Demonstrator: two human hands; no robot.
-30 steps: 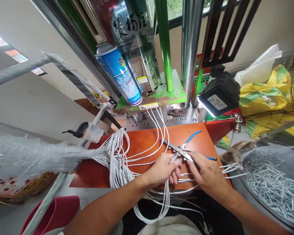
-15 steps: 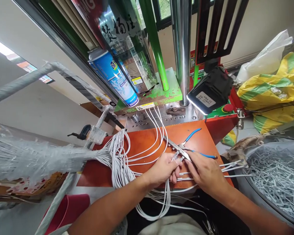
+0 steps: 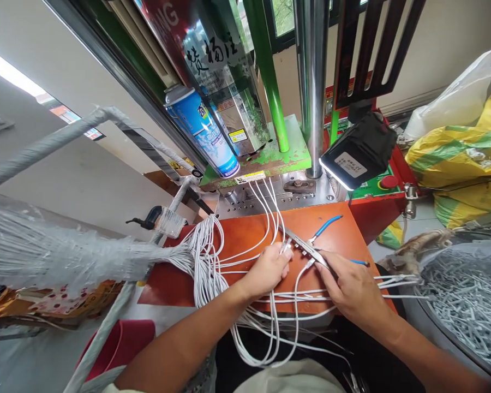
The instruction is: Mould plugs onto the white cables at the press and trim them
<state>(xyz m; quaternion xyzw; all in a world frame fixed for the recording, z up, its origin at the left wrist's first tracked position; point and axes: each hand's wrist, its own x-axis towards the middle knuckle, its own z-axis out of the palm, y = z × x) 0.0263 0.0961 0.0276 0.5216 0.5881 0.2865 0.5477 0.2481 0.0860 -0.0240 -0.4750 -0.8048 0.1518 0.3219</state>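
Metal bar (image 3: 303, 245), one, notched along its near edge: lying aslant above the orange board (image 3: 352, 234), far end pointing left toward the green press (image 3: 297, 155), the right hand (image 3: 347, 278) pinching its near right end, thumb on the near side, fingers reaching over. Handling: looking rigid, moderately weighty, perhaps smooth enough to be slipping in dry fingers; probably best taken by that near end, leaving the notched edge free. Clear plug (image 3: 286, 246), small: being pinched between thumb and fingers of the left hand (image 3: 270, 267) beside the bar's far half, fingertips partly hiding it, contact with the bar impossible to tell; likely light, hard and brittle, so calling for a hold on its sides. White cables (image 3: 275, 322), several, looping near the lap: seeming light and springy. Blue-handled pliers (image 3: 327, 225): lying just beyond the bar, one handle running behind the right hand. Differences from half a second ago: the left hand is working farther off and more to the left; one cable is now standing apart from it, its end meeting the bar's near half
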